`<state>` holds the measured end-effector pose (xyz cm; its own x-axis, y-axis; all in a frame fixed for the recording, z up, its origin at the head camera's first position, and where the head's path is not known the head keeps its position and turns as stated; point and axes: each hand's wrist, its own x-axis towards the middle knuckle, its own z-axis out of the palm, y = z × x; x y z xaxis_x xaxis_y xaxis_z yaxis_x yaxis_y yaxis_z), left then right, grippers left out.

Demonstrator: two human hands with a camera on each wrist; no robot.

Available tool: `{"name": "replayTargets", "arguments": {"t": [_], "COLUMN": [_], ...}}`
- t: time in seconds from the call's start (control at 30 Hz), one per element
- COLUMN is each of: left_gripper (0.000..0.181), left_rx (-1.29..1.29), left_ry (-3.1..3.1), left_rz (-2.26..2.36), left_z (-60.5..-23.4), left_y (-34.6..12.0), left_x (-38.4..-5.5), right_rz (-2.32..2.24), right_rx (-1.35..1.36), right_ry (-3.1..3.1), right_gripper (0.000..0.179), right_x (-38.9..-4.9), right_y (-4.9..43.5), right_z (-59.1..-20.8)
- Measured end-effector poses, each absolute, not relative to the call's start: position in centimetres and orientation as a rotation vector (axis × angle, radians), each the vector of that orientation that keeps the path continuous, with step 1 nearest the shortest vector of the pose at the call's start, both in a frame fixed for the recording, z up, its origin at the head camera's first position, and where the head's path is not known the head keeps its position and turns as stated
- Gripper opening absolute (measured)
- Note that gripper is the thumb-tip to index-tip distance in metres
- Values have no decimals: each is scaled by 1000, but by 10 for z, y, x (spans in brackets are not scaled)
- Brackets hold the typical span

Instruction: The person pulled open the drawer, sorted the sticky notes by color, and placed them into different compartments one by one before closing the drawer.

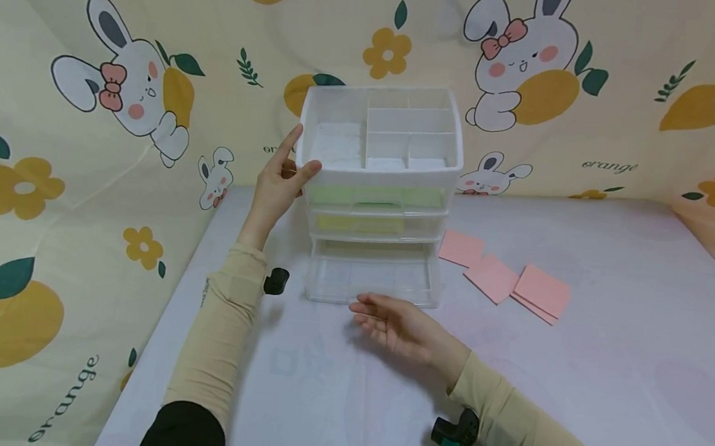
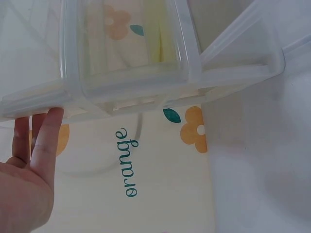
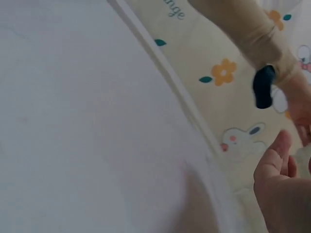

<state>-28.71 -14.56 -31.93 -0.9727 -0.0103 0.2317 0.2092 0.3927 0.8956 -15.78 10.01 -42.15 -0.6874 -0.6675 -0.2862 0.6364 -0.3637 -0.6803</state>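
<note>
A white plastic drawer organizer with a divided top tray stands near the back of the table. Green paper shows through its upper drawer, yellow paper through the middle one. The clear bottom drawer is pulled out towards me. My left hand holds the organizer's upper left corner, thumb over the front rim and fingers against the side; in the left wrist view its fingertips touch the side wall. At the bottom drawer's front edge is my right hand, fingers loosely bent, gripping nothing; contact with the drawer cannot be told.
Several pink paper squares lie on the white table to the right of the organizer, partly overlapping. A cloth printed with rabbits and oranges hangs behind and along the left side. Black wrist devices are worn on both arms.
</note>
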Motion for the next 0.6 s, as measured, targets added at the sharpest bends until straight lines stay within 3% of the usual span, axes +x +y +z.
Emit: {"name": "replayTargets", "arguments": {"t": [0.27,0.6], "left_gripper": [66,65], "left_rx": [-182,-245], "left_ry": [-2443,-2467], "left_rz": [-1624,-1557], "left_z": [-320,-319], "left_y": [-147,-147], "left_x": [-288,-287], "right_rz": [-2112,-2232], "right_rx": [-144,-89], "right_ry": [1220,1316], "right_gripper": [41,24], "right_x": [-171,-195], "right_y": [116,157], "right_z": [-392,-374]}}
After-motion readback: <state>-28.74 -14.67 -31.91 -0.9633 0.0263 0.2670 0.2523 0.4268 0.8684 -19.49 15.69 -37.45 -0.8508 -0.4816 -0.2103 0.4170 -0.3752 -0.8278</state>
